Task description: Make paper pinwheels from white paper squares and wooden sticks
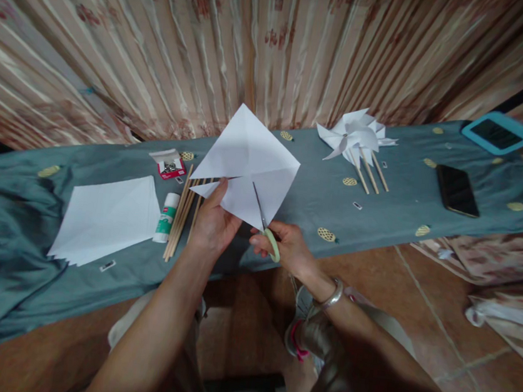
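Note:
My left hand (217, 225) grips a square sheet of white paper (248, 150) near its lower left edge, thumb on top. One slit runs in from the sheet's left corner toward its middle. In my right hand (288, 246) is a pair of scissors (271, 241) with pale green handles. Their blades lie at the sheet's lower corner and point toward its centre. The paper is held above the cloth-covered table, tilted toward me. Behind my left hand are several wooden sticks (181, 218), partly hidden by the sheet and hand.
A stack of white paper (108, 216) and a glue stick (166, 217) lie left on the green tablecloth (253, 270). Farther back sits a small red box (170, 165) of metal pieces. Paper pinwheels (356, 134) on sticks, a black phone (457, 190) and a blue-framed tablet (499, 133) lie right.

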Motion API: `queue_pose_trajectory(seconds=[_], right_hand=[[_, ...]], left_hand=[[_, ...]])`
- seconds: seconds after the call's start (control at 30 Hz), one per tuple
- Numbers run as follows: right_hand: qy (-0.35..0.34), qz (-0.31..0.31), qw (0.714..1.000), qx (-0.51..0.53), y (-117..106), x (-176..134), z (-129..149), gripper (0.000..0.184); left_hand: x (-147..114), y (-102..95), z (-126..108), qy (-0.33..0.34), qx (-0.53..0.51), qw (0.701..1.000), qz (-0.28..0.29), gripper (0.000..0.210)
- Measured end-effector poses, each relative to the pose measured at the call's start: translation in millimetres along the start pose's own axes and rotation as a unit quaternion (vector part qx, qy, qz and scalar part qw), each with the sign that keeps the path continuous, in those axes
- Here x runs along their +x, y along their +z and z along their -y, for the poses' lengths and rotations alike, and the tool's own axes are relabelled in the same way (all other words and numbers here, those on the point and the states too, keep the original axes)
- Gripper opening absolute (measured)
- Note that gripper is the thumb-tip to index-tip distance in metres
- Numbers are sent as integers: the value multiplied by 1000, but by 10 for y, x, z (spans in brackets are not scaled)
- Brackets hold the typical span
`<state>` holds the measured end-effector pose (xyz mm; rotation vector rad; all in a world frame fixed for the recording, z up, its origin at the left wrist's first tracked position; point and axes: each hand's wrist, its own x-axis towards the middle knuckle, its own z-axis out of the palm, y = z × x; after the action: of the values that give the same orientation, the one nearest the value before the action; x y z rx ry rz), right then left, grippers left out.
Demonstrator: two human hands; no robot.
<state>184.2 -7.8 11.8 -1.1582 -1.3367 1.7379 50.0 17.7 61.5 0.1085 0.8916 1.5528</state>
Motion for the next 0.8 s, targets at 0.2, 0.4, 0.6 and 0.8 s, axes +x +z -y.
queue_pose_trajectory(seconds=[0.2,0.4,0.6,0.8], right_hand=[[14,75,996,-34,-55,-48,-7,47],[52,146,983,-99,-382,-83,75,49],[21,6,998,-56,-780,-36,152,51],[-145,-203,967,-41,-907,127,174,52]], left_hand=[[58,-62,-51,32,6,999,28,28],[146,-139,-245,68,-9,997,22,30],[145,-171,-307,75,5,997,20,29],[93,-218,-93,-2,86,995,54,26]])
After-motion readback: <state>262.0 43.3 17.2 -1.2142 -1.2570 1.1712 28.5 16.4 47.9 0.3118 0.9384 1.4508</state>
